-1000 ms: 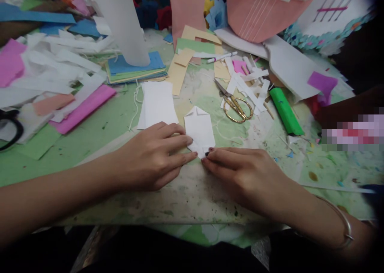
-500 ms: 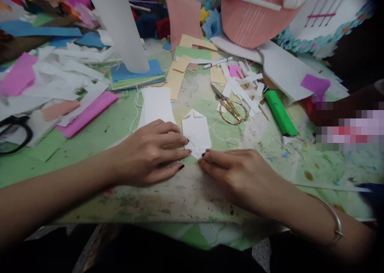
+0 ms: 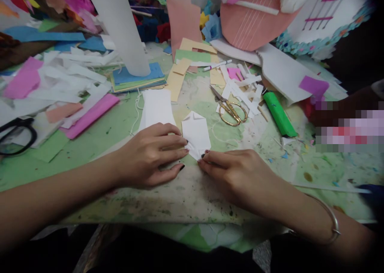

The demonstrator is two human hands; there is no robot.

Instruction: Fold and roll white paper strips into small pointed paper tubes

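Note:
A small white piece of folded paper (image 3: pixel 196 132) lies flat on the table, with its corners turned in at the far and near ends. My right hand (image 3: pixel 237 173) pinches its near right corner between thumb and fingers. From the left, my left hand (image 3: pixel 153 155) rests with fingers apart, two fingertips touching the paper's left edge. Just beyond that hand lie white paper sheets (image 3: pixel 157 107), partly covered by it. Gold-handled scissors (image 3: pixel 231 108) lie with blades parted to the right of the folded paper.
A white paper tube (image 3: pixel 123 33) stands on stacked coloured paper (image 3: pixel 141 79). White paper strips (image 3: pixel 75 71) and black-handled scissors (image 3: pixel 19 135) lie at left. A green paper roll (image 3: pixel 279 115) lies at right. A pink guitar-shaped cutout (image 3: pixel 255 25) stands behind. Another person's arm (image 3: pixel 339 105) is at the right edge.
The view has shifted slightly. Both hands stay at the folded paper in nearly the same pose, and the paper looks unchanged.

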